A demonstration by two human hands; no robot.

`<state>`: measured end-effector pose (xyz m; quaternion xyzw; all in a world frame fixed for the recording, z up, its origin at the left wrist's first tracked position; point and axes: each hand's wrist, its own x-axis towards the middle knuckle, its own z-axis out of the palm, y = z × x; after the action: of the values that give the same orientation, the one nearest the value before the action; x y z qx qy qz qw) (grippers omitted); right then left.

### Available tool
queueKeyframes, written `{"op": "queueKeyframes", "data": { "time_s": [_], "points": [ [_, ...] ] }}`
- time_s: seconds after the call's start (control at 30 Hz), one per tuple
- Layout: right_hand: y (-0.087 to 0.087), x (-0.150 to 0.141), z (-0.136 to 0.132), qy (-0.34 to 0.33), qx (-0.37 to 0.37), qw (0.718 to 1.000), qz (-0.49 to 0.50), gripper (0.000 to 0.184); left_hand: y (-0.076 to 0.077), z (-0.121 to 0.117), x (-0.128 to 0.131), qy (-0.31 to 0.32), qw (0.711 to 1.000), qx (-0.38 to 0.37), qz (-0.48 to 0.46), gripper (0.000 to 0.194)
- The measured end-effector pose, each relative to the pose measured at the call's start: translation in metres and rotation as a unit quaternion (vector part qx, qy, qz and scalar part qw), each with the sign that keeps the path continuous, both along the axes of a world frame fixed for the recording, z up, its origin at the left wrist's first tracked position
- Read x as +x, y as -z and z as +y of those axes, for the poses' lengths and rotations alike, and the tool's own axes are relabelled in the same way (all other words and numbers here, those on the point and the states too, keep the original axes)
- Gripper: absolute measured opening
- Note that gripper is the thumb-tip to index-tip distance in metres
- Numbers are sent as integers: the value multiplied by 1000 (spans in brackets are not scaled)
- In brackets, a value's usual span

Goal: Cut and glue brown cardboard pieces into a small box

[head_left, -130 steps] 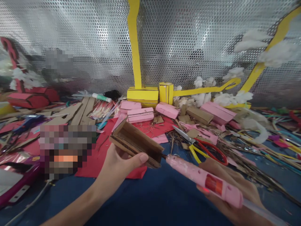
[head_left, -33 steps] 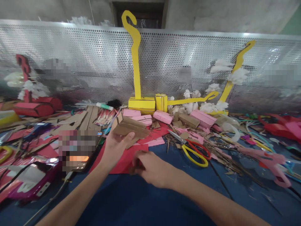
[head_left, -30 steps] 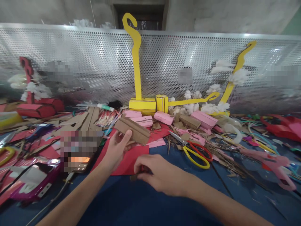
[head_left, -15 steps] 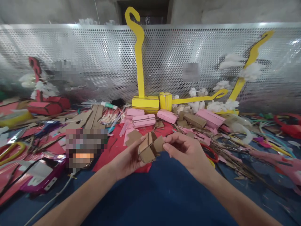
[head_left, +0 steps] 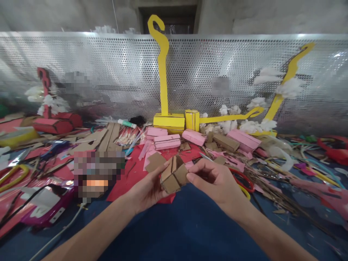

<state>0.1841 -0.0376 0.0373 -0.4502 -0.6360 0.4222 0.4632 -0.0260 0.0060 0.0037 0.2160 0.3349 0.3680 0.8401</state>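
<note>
Head view: left hand (head_left: 145, 190) grips cardboard box (head_left: 170, 181); right hand (head_left: 219, 183) pinches squarish flap (head_left: 182, 175), apparently.

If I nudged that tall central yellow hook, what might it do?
The yellow hook would probably tip, its stem rising high over a low base. The thin-looking stem may flex, while the base's flat faces should resist rolling.

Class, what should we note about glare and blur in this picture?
Head view: bright glare whitens parts of the perforated metal panel; head view, right edge: the pink glue gun is smeared; head view, centre: the cardboard box looks clearer.
</note>
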Motion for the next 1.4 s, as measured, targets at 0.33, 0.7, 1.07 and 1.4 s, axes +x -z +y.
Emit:
{"op": "queueKeyframes", "data": {
  "time_s": [0.33, 0.7, 1.07, 1.4],
  "points": [
    [14, -2, 7, 46, 2, 998, 33, 21, -14, -4, -4, -30, 994, 62, 90, 40],
    [24, -11, 10, 98, -6, 990, 106, 30, -16, -14, -6, -35, 947, 271, 169, 47],
    [29, -8, 14, 85, -26, 978, 189, 33, -10, 0, -7, -44, 821, 494, 284, 44],
    [27, -10, 9, 71, -20, 977, 201, 30, -3, -1, -8, -118, 731, 531, 412, 40]
  ]
}}
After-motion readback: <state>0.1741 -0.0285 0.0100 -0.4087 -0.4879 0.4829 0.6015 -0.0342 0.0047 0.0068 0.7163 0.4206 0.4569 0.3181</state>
